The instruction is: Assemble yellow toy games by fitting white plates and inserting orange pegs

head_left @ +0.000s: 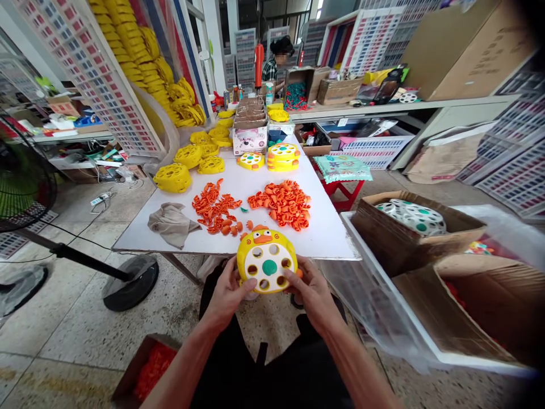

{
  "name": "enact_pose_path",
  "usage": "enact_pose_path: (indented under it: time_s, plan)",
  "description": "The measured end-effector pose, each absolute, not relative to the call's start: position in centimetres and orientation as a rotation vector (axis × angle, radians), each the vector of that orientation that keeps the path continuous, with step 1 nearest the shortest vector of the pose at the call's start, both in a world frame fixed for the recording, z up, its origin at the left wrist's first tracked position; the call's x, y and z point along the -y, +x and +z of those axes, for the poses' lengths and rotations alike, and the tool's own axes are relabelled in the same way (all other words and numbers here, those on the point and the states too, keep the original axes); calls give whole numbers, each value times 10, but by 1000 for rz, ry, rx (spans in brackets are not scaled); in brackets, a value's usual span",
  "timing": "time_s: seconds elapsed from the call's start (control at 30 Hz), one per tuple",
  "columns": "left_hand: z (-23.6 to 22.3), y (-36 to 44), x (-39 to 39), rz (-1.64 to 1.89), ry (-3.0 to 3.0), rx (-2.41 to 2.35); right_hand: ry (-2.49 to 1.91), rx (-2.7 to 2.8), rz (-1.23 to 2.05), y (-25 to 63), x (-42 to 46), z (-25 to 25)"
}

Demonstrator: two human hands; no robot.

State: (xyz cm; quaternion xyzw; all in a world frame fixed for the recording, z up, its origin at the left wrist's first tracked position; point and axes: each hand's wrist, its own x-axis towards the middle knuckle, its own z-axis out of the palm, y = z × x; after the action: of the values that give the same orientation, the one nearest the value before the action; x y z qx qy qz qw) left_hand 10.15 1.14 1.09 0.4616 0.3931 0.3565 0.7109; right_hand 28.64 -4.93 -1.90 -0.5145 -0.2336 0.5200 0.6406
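Between my two hands is a yellow duck-faced plastic toy (269, 241), with a white disc full of round holes and a green centre. My left hand (230, 289) grips its left side, thumb on the lower front. My right hand (313, 287) clasps the opposite side, its thumb pressing beside a hole. The toy is held at the front edge of the white table (332, 241). Just behind it lie two piles of small orange plastic parts, a left pile (213, 207) and a right pile (283, 204). A grey cloth (172, 222) rests left of them.
Yellow shells (172, 177) and stacked duck toys (283, 156) stand farther back, beside a carton (250, 141). An orange electric screwdriver (259, 65) hangs above. At right are cardboard boxes (426, 244); at left, a fan (25, 176). Another person (270, 69) sits in the background.
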Motion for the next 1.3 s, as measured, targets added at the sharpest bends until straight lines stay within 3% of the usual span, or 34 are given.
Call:
enact_pose_path:
  time_s: [0.3, 0.6, 0.8, 1.3]
  plan:
    - [24, 107, -13, 796, 1035, -825, -1145, 385, 1123, 269, 48, -32]
    - [2, 125, -4, 1102, 774, -863, -863, 101, 1235, 234, 43, -29]
    - [15, 109, -16, 1158, 689, -814, -1094, 340, 1222, 224, 56, -43]
    - [5, 63, -20, 940, 807, -935, -1569, 911, 801, 326, 25, -36]
